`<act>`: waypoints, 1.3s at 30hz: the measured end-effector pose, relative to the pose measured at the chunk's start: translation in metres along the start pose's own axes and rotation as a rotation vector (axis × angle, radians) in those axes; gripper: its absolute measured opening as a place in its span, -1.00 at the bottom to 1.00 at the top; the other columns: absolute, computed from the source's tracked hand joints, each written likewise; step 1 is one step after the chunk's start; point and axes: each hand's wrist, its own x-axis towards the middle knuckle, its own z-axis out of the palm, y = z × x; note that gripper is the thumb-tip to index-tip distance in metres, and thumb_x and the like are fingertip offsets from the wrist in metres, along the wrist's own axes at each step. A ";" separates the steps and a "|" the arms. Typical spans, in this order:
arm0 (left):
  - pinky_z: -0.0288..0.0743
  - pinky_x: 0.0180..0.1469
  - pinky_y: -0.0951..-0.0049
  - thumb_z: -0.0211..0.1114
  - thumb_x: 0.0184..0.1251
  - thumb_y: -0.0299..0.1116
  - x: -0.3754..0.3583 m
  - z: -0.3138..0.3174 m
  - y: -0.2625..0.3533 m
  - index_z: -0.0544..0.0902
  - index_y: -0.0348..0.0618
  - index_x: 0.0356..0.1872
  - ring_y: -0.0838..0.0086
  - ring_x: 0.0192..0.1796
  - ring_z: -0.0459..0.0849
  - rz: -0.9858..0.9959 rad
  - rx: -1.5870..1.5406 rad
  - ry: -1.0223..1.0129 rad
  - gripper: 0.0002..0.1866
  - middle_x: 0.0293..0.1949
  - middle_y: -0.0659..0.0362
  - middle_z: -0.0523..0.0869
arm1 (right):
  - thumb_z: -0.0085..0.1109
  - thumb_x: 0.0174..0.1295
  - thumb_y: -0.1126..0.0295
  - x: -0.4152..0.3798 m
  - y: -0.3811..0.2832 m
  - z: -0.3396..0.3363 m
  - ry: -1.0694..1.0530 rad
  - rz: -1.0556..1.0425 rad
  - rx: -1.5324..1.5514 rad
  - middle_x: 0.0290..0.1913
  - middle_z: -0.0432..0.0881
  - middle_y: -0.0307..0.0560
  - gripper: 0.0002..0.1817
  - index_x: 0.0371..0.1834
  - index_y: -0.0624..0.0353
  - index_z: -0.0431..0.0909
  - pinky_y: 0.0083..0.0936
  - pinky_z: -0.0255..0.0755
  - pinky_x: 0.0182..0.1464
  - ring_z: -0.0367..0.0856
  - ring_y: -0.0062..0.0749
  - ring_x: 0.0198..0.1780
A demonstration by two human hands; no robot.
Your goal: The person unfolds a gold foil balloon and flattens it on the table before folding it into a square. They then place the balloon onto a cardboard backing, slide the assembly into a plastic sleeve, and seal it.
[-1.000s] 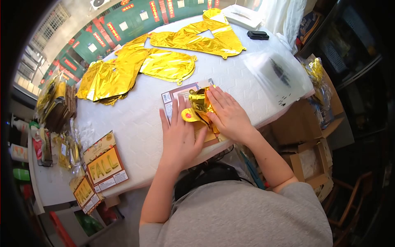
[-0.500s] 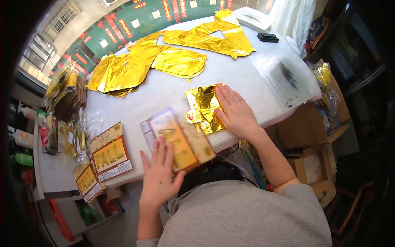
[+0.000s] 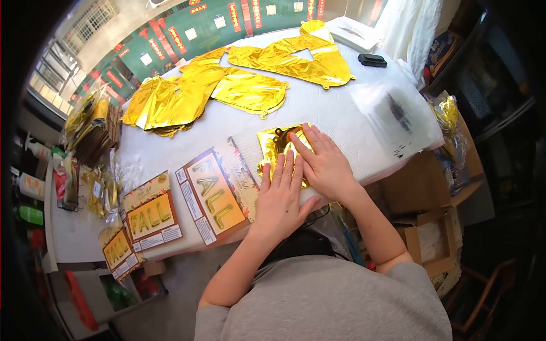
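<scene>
Folded gold foil (image 3: pixel 269 142) lies flat at the near edge of the white-covered table (image 3: pixel 165 149), pressed beneath your left hand (image 3: pixel 282 196) and right hand (image 3: pixel 327 167), both open, fingers extended, grasping nothing. Just beside your left hand rests a printed FALL card (image 3: pixel 215 190); larger gold foil pieces (image 3: pixel 250 85) spread across the far side.

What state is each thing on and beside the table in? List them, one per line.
Small gold foil bundle: folded, partly covered by both hands
Left hand: open, palm down
Right hand: open, palm down
Large gold foil shapes: uninflated, spread out
Nearest FALL card: lying printed side up
Cardboard box: open
</scene>
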 end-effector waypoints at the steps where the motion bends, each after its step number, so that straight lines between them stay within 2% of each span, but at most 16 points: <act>1: -0.10 0.72 -0.19 0.27 0.52 0.16 0.000 0.000 0.000 0.16 -0.43 0.68 -0.06 0.75 0.11 0.000 -0.004 -0.002 0.00 0.69 -0.25 0.20 | 0.02 0.59 0.10 0.000 0.001 0.002 0.014 -0.002 0.025 0.68 0.26 0.22 -0.37 0.67 0.00 0.34 -0.04 0.12 0.68 0.18 0.11 0.71; 9: -0.16 0.74 -0.16 0.23 0.51 0.23 -0.004 0.003 0.003 0.18 -0.48 0.66 0.02 0.76 0.11 -0.027 0.058 -0.003 0.03 0.69 -0.20 0.23 | -0.05 0.60 0.23 0.034 0.012 -0.017 -0.088 -0.063 0.050 0.71 0.24 0.12 -0.43 0.65 -0.03 0.40 -0.05 0.06 0.71 0.16 0.10 0.72; 11: -0.15 0.74 -0.15 0.23 0.51 0.24 -0.003 0.004 0.003 0.18 -0.48 0.66 0.02 0.75 0.12 -0.029 0.069 0.004 0.04 0.69 -0.21 0.23 | -0.12 0.61 0.19 0.039 0.021 -0.001 -0.078 -0.269 0.165 0.74 0.22 0.07 -0.40 0.69 -0.01 0.32 -0.02 -0.02 0.74 0.07 0.01 0.77; 16: -0.12 0.73 -0.14 0.25 0.51 0.22 -0.004 -0.004 0.008 0.15 -0.49 0.67 -0.02 0.75 0.14 -0.031 0.057 -0.012 0.05 0.68 -0.24 0.22 | -0.22 0.67 0.22 0.039 0.023 -0.004 -0.166 -0.286 0.056 0.77 0.14 0.07 -0.38 0.75 0.05 0.18 -0.08 -0.11 0.77 0.02 -0.06 0.79; 18: -0.06 0.73 -0.11 0.37 0.43 0.15 -0.009 -0.010 0.018 0.18 -0.50 0.64 -0.01 0.73 0.18 0.000 0.110 -0.105 0.05 0.67 -0.22 0.25 | -0.17 0.64 0.31 0.031 0.022 -0.016 -0.175 -0.157 0.419 0.77 0.13 0.10 -0.38 0.74 0.12 0.19 -0.15 -0.03 0.75 0.10 -0.08 0.77; 19: 0.04 0.70 -0.10 0.49 0.33 -0.01 -0.013 -0.012 0.023 0.23 -0.37 0.65 0.01 0.70 0.24 0.002 0.070 -0.098 0.01 0.65 -0.21 0.29 | -0.17 0.64 0.31 0.024 0.023 -0.024 -0.177 -0.159 0.419 0.77 0.13 0.10 -0.38 0.74 0.12 0.19 -0.15 -0.03 0.75 0.10 -0.08 0.77; 22: 0.19 0.65 -0.10 0.48 0.34 -0.25 -0.025 -0.009 0.024 0.37 -0.20 0.62 0.08 0.62 0.41 0.048 0.049 -0.014 -0.16 0.58 -0.12 0.44 | -0.16 0.66 0.33 -0.008 0.032 -0.058 -0.147 -0.002 0.721 0.71 0.28 0.09 -0.41 0.72 0.17 0.23 -0.21 0.06 0.71 0.24 -0.12 0.71; 25: 0.36 0.57 -0.09 0.42 0.32 -0.51 -0.031 -0.021 0.015 0.55 -0.12 0.50 0.17 0.45 0.63 0.120 -0.103 0.080 -0.33 0.40 0.00 0.67 | 0.01 0.66 0.12 -0.040 0.049 -0.078 -0.324 0.234 1.090 0.63 0.42 0.07 -0.35 0.68 0.23 0.29 -0.22 0.15 0.67 0.34 -0.18 0.66; 27: 0.42 0.53 -0.09 0.34 0.32 -0.63 -0.031 -0.038 0.011 0.66 -0.20 0.37 0.15 0.30 0.75 0.087 -0.344 0.162 -0.45 0.23 0.06 0.79 | 0.20 0.52 -0.21 -0.055 0.060 -0.073 -0.202 -0.001 1.240 0.59 0.45 0.13 -0.09 0.65 0.31 0.30 -0.20 0.17 0.65 0.39 -0.20 0.62; 28: 0.59 0.36 0.04 0.36 0.39 -0.60 -0.031 -0.048 0.009 0.64 -0.26 0.35 0.27 0.17 0.81 0.076 -0.479 0.193 -0.51 0.12 0.08 0.83 | 0.41 0.25 -0.39 -0.056 0.051 -0.076 -0.125 0.060 1.355 0.57 0.46 0.20 0.19 0.66 0.37 0.24 -0.16 0.18 0.64 0.42 -0.14 0.60; 29: 0.59 0.36 0.04 0.36 0.39 -0.60 -0.036 -0.052 0.010 0.64 -0.26 0.35 0.27 0.17 0.81 0.076 -0.481 0.192 -0.51 0.12 0.08 0.83 | 0.41 0.25 -0.39 -0.055 0.041 -0.076 -0.126 0.062 1.354 0.57 0.46 0.20 0.19 0.66 0.37 0.24 -0.16 0.18 0.64 0.42 -0.14 0.60; 31: 0.65 0.18 0.30 0.25 0.61 -0.54 -0.048 -0.058 0.014 0.63 -0.27 0.35 0.54 0.07 0.77 -0.318 -1.274 0.113 -0.64 0.05 0.16 0.82 | 0.51 0.23 -0.29 -0.053 0.020 -0.075 0.073 0.108 1.520 0.55 0.47 0.21 0.22 0.69 0.38 0.15 -0.19 0.21 0.63 0.43 -0.15 0.59; 32: 0.60 0.10 0.50 0.14 0.75 -0.41 -0.048 -0.065 0.016 0.61 -0.30 0.36 0.69 0.08 0.68 -0.350 -1.373 0.095 -0.67 0.08 0.20 0.78 | 0.58 0.22 -0.20 -0.051 0.011 -0.079 0.014 0.177 1.662 0.50 0.53 0.23 0.26 0.72 0.37 0.05 -0.22 0.32 0.58 0.51 -0.16 0.54; 35: 0.59 0.17 0.48 0.10 0.78 -0.34 -0.038 -0.060 0.018 0.58 -0.32 0.38 0.61 0.12 0.71 -0.522 -1.706 0.084 -0.64 0.12 0.17 0.78 | 0.37 0.52 0.20 -0.049 -0.011 -0.081 -0.086 0.440 1.627 0.18 0.76 0.00 -0.36 0.50 0.37 0.42 -0.44 0.60 0.27 0.74 -0.48 0.17; 36: 0.58 0.23 0.46 0.10 0.79 -0.25 -0.039 -0.055 0.013 0.53 -0.32 0.42 0.55 0.19 0.70 -0.596 -1.748 0.046 -0.58 0.22 0.13 0.74 | 0.24 0.61 0.36 -0.044 -0.017 -0.072 0.008 0.429 1.686 0.07 0.77 -0.11 -0.66 0.29 0.34 0.56 -0.54 0.63 0.15 0.73 -0.59 0.06; 39: 0.58 0.27 0.43 0.12 0.79 -0.23 -0.039 -0.048 0.008 0.48 -0.30 0.47 0.51 0.24 0.69 -0.723 -1.935 0.137 -0.55 0.31 0.11 0.68 | 0.21 0.63 0.34 -0.038 -0.025 -0.057 0.051 0.569 1.841 0.05 0.77 -0.10 -0.72 0.22 0.31 0.57 -0.56 0.63 0.11 0.73 -0.58 0.01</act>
